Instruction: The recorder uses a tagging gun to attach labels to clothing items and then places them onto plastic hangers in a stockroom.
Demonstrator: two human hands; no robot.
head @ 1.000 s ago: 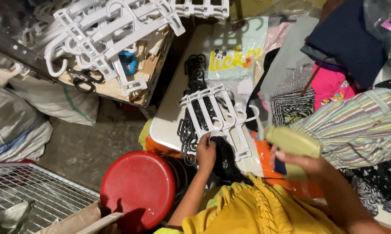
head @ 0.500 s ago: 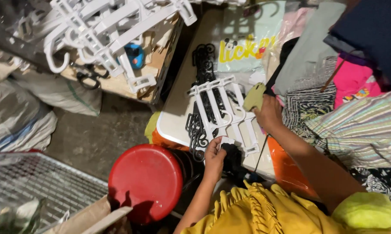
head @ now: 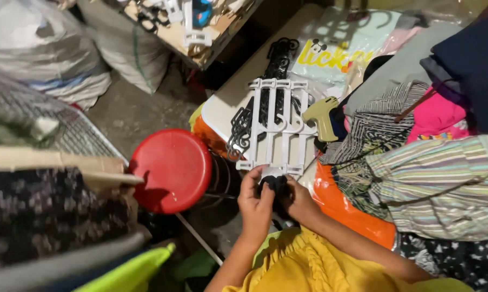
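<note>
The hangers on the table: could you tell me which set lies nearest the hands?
The white hangers, whose near end almost touches both hands; the black hangers lie beneath and farther away.

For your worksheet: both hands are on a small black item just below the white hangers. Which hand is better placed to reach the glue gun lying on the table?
Right. The right hand is on the glue gun's side; the left hand would probably cross over the black item and white hangers.

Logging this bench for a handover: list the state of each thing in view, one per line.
Left hand: closed on the small black piece.
Right hand: gripping the same piece.
Small black piece: held between both hands.
White plastic hangers: stacked flat on the table.
Black plastic hangers: lying flat beneath them.
Pale yellow glue gun: set down, unheld.
Round red stool: upright, unoccupied.
</note>
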